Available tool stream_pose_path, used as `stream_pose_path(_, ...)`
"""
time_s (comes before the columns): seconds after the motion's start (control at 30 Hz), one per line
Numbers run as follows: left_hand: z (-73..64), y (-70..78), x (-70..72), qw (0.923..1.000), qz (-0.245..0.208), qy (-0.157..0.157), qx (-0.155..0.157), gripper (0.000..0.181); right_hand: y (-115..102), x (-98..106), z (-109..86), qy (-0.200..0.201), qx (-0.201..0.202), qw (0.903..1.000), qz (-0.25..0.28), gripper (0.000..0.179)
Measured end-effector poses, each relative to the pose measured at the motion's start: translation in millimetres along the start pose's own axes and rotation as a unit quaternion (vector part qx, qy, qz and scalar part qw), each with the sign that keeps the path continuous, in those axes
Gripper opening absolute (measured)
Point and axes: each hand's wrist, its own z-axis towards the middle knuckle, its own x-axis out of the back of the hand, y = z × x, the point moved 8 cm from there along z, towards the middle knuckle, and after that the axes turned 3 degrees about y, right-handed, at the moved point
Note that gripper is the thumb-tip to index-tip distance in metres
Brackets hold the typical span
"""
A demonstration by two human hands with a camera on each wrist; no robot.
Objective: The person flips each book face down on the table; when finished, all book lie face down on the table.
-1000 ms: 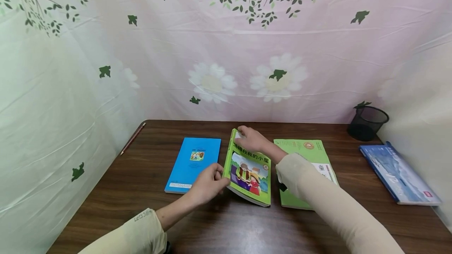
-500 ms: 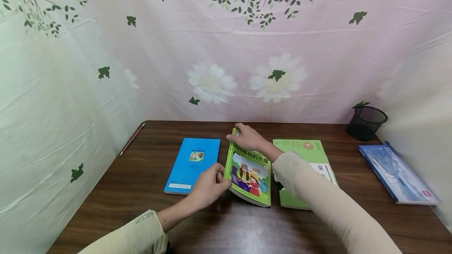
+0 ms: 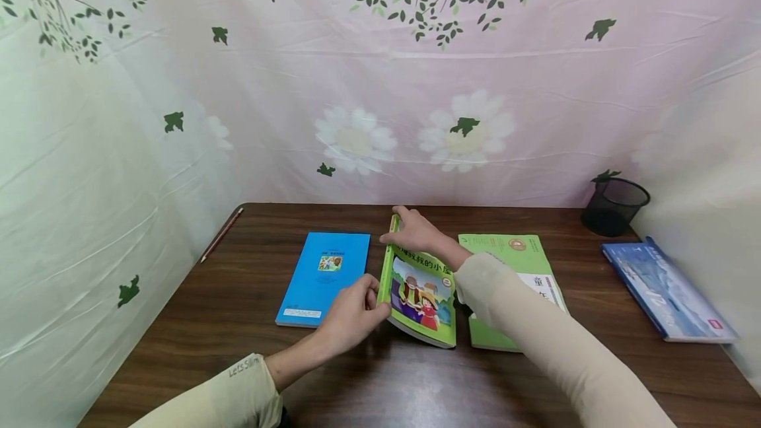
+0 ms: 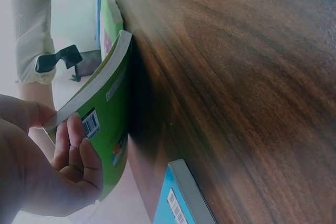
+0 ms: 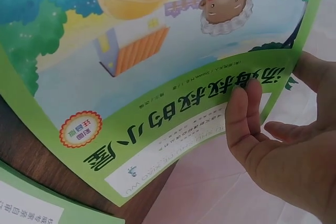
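A green picture-cover book point(image 3: 421, 302) is tilted over the table, its left edge raised and its cover bent. My left hand point(image 3: 351, 312) pinches its near left corner, thumb on the cover. In the left wrist view the other fingers point(image 4: 76, 135) curl against the green back point(image 4: 107, 129), beside a barcode. My right hand point(image 3: 413, 233) holds the far left corner. In the right wrist view some fingers point(image 5: 241, 114) bend onto the cover point(image 5: 126, 108), while another digit passes behind the edge.
A blue book point(image 3: 329, 266) lies to the left, and another green book point(image 3: 496, 335) lies to the right, partly under the right sleeve. Farther right are a blue-white book point(image 3: 668, 296) and a black mesh pen holder point(image 3: 615, 207). A pencil point(image 3: 222, 235) lies along the left edge.
My right hand has shifted slightly left, its thumb now at the book's left edge. The left edge tilts up a little more. My left hand keeps its pinch almost unmoved.
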Motion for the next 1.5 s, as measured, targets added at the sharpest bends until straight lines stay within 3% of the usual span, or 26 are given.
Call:
stream_pose_path(0.43, -0.7, 2.3, -0.8, 1.0000, 0.008, 0.002, -0.004, 0.025, -1, -5, 5.7, -0.013, -0.034, 0.9986, 0.038, 0.088)
stream_pose_path(1.0, -0.9, 4.7, -4.6, 0.9996, -0.026, -0.003, 0.004, 0.024, -7, 0, 1.2, -0.005, -0.019, 0.9989, 0.044, 0.085)
stream_pose_path(1.5, 1.1, 8.4, -3.9, 0.9994, -0.029, 0.010, -0.017, 0.026, -12, 10, -3.6, 0.022, -0.014, 0.9969, 0.075, 0.081)
